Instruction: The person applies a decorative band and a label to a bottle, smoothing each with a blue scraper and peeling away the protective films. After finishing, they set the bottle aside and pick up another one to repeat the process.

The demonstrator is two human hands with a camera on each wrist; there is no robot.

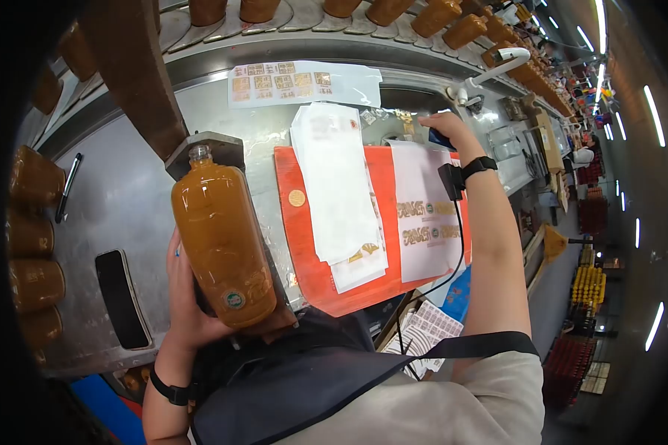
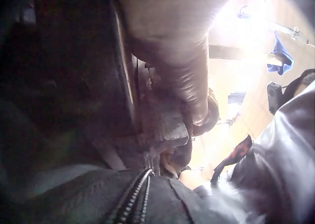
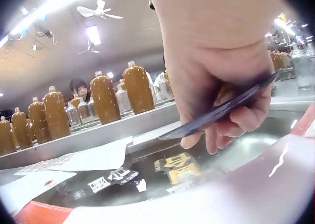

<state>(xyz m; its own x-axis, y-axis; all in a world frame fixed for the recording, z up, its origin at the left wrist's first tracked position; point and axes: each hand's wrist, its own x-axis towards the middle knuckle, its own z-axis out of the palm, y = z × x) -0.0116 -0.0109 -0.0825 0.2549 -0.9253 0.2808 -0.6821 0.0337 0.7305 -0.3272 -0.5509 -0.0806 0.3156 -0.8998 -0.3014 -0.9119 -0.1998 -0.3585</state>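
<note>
— Nearest to the right wrist camera: the bare right hand (image 3: pixel 221 61). Holding something?

— Yes, holding a thin, flat, dark blue piece (image 3: pixel 224 108) with bent fingers, narrow around it, certainly not wide.

— And the left hand (image 1: pixel 189 315)?

— Placed against the lower side of a tall, glossy, amber-brown bottle (image 1: pixel 223 237) with a clear neck. Thumb near the base, other fingers partly hidden. Cannot tell whether curled round or only supporting.

— What to fear from here, and from which cause?

— Perhaps a slip or a roll of the bottle, because of smooth walls and too light support. Also possible: folding or tearing of the small gold lettering pieces (image 3: pixel 181 172), from an edge of the blue piece pressed too steeply. Maybe also spotting of the long white paper sheets (image 1: pixel 334 185), from drops carried off the shiny, wet-looking surface (image 3: pixel 221 160).

— Now, please, tell the positions relative to the fingers.

— For the bottle: just beside the left fingers and touching the hand, but well apart from the right fingers. For the gold pieces: on the wet-looking surface, below the right fingertips and a little to one side, near, with no contact to be seen.
</note>
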